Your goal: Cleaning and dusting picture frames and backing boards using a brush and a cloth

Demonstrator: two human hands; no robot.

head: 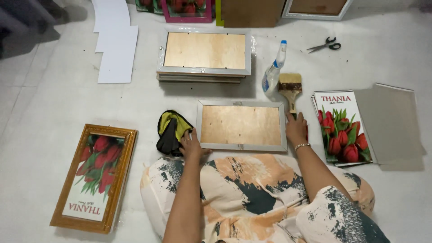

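Far left on the white floor (54, 108): gold frame (94, 177) holding a red tulip print, lying flat, well apart from the hands. White sheets (114, 42) farther up. Black-and-yellow cloth (171, 132) bunched just beside the left hand (191, 145). Left hand rests on the lower left corner of the silver frame (242, 125), fingers curled loosely onto the edge, touching it. That frame lies face down, brown backing up, right in front of the seated person's lap, between both hands. Above it, a stack of similar frames (204, 54). Right hand (296, 128) sits at the frame's right edge, over the paintbrush (290, 90) handle; fingers bent, can't tell if they grip the handle or the frame. Spray bottle (273, 72) just beside the brush. Scissors (325, 45) farther up. Tulip prints (343, 128) stacked at right, grey board (393, 123) beside them.
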